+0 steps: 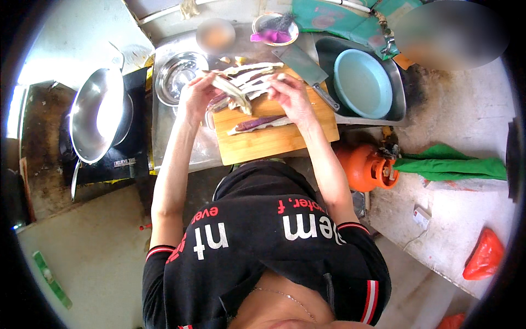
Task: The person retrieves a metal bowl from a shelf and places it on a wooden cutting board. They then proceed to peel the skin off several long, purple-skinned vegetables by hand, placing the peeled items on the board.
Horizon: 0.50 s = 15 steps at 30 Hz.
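My left hand grips a pale eggplant strip, raised above a wooden cutting board. Its torn, soft-looking end hangs toward the board's middle. My right hand is over the board's right part, fingers curled close to the ends of other strips. Whether something is pinched in those fingers is unclear. Several eggplant strips with white flesh and purple skin lie across the far side of the board. Nearer me rests a purple-skinned eggplant piece. A cleaver lies at the board's far right corner, handle toward me.
A shiny steel basin stands left of the board. The sink at right holds a light blue basin. On the left stove sits a steel wok. An orange gas cylinder stands below right, beside a green cloth.
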Tool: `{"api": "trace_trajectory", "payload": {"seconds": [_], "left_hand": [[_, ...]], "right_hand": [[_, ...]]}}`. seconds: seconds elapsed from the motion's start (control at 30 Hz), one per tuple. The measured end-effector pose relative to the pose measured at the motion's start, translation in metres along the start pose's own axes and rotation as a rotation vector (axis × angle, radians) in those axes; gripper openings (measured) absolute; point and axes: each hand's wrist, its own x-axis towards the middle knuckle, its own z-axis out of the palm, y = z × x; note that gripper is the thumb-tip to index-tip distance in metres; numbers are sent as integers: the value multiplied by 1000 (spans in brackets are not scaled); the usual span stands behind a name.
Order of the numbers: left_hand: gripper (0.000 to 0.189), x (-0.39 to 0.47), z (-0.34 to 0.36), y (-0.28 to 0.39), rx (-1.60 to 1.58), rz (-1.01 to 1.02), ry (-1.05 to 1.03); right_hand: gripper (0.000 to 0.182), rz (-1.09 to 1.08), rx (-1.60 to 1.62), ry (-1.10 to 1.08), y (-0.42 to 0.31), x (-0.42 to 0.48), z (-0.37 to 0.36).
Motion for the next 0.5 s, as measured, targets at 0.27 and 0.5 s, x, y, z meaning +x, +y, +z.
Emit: {"api": "trace_trajectory", "payload": {"seconds": [0.27, 0.5], "left_hand": [[28, 5, -93, -10, -299, -60, 209], [18, -14, -40, -2, -58, 124, 20]], "right_hand": [[5, -128, 197, 411, -4, -35, -135], [11, -122, -517, 495, -31, -35, -117]]}}
